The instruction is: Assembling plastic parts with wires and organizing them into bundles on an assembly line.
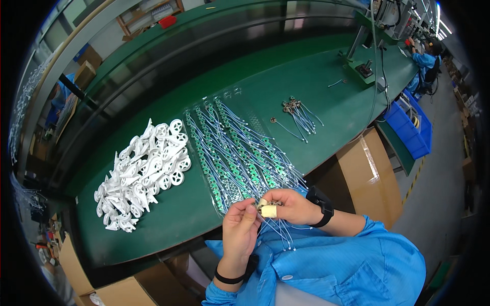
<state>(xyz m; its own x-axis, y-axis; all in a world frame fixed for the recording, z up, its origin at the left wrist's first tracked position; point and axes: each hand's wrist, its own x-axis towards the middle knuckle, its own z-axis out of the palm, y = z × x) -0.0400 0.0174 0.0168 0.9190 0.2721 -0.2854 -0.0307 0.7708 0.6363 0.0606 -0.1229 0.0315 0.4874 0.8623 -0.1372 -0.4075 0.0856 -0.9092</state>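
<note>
My two hands meet over the table's near edge, in front of my blue jacket. My right hand [296, 206] is closed on a small bunch of wired parts, whose blue and white wires [286, 237] hang below the fingers. A pale yellow piece [269, 211] covers the right fingertips; whether it is worn or held I cannot tell. My left hand [240, 229] is closed too, thumb and fingers pinched against the bunch; what sits in its fingertips is hidden. Just beyond lies a clear tray [252, 116] with rows of green boards [206, 171] and blue-white wires.
White plastic wheel-like parts [145, 171] are heaped on the green table [189, 229] at left. A small pile of brown round parts with wires [293, 107] lies right of the tray. Farther right stand a green bench machine [360, 71], a blue crate [411, 130] and a co-worker [426, 64].
</note>
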